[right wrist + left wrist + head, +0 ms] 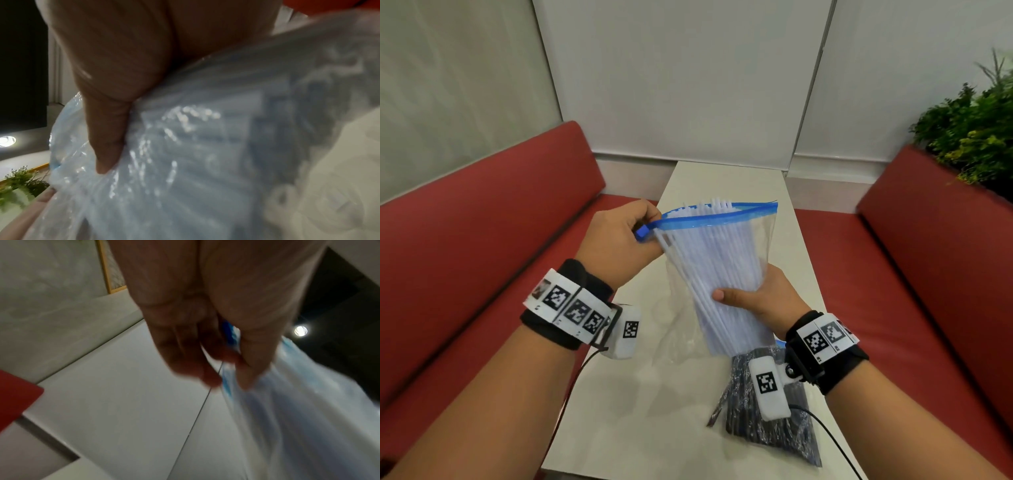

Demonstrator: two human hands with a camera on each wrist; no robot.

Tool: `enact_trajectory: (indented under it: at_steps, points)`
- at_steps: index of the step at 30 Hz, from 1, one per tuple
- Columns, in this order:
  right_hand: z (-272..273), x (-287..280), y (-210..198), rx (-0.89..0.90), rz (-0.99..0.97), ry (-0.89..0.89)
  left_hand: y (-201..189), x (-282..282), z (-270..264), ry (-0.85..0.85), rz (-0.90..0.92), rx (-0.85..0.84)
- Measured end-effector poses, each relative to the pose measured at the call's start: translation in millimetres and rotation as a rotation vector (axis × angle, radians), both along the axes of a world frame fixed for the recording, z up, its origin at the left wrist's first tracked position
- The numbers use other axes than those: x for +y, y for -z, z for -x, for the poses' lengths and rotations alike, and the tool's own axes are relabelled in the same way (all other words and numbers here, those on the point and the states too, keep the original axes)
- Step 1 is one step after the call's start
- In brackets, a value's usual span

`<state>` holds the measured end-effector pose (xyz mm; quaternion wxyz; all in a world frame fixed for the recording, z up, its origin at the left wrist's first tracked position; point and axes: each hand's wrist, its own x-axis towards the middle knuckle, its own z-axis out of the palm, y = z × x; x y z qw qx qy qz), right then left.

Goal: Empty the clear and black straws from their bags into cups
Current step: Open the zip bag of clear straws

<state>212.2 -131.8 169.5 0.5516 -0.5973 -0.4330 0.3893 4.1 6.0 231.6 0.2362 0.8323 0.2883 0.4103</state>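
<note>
Now crinkly clear bag [763, 236] of straws [726, 270], right hand [760, 301] gripping

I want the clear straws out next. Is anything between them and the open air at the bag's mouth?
The blue zipper strip runs across the clear plastic bag, slider at the left hand. Some tips of the clear straws show beyond it, so it looks partly open. No cup is visible.

Bag of straws [767, 404] on table [637, 411]
</note>
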Motion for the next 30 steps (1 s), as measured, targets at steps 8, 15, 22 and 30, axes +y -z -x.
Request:
enact_trajectory:
  at_steps: [8,15,22,30]
  points:
    - [-6,0,4,0.095,0.022,-0.043,-16,4,8,0.226,0.272,-0.027]
    - [-3,8,1,0.120,-0.064,-0.071,1,4,-8,0.201,0.283,-0.227]
    - [12,19,-11,-0.085,-0.232,0.074,49,-25,-43,0.284,0.429,-0.077]
    - [20,27,1,0.073,-0.293,0.149,60,-31,-50,0.278,0.568,-0.252]
